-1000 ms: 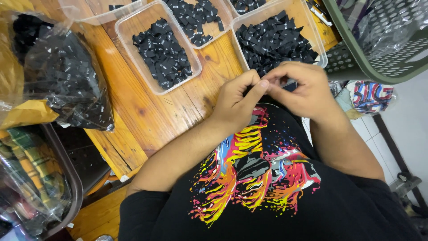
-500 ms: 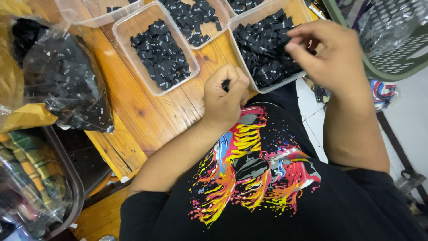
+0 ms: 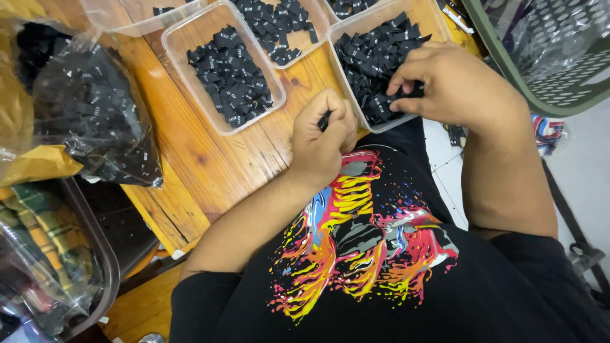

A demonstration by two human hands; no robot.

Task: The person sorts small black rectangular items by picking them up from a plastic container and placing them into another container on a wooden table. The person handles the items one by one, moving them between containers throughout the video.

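Head view, looking down at a seated person in a black shirt with a bright splash print (image 3: 368,248). The left hand (image 3: 321,136) is curling into a closed grip around a small black piece (image 3: 324,121), only the tip of which is showing between thumb and fingers; this hand is hovering over the wooden tabletop (image 3: 210,165) near its front edge. Just to the right of that grip, the right hand (image 3: 454,82) is reaching into a clear plastic tub (image 3: 381,127) and its fingertips (image 3: 397,105) are pressing into the heap of small black pieces (image 3: 375,57) filling it; whether this grip is pinching one piece cannot be told, since the fingers are hiding the contact. To the left of the left grip a second clear tub (image 3: 184,70) is lying at a slant, holding a thinner pile of the same black pieces (image 3: 232,76). Beyond both grips a third tub (image 3: 318,28) is carrying more of them. Farther left, a clear plastic bag (image 3: 95,121) stuffed with black pieces is resting on the tabletop. To the right of the right grip a green perforated basket (image 3: 540,63) is standing off the tabletop's edge.
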